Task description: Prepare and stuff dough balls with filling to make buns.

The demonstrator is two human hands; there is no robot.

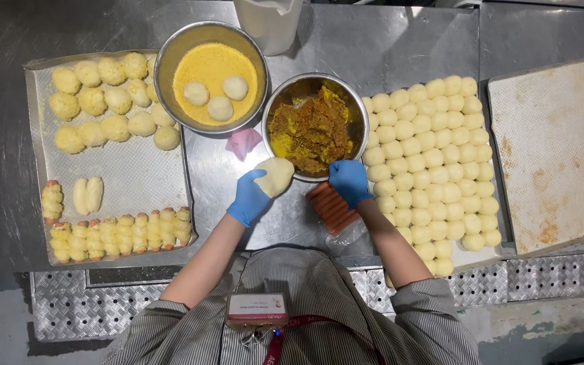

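My left hand (250, 196), in a blue glove, holds a flattened disc of pale dough (275, 175) just left of a steel bowl (356, 115) of brown-yellow filling (311, 132). At that bowl's near rim my right hand (349, 181), also gloved in blue, has its fingers curled; whether it holds anything I cannot tell. An open pack of sausages (331, 208) lies under and between my hands. Rows of pale dough balls (427, 155) fill the surface to the right.
A second steel bowl (167, 57) holds yellow crumbs with three dough balls in it. The left tray (136, 169) carries crumbed balls and wrapped sausages. An empty perforated tray (549, 155) lies at far right. A pink scrap (243, 142) and a white container (268, 23) are nearby.
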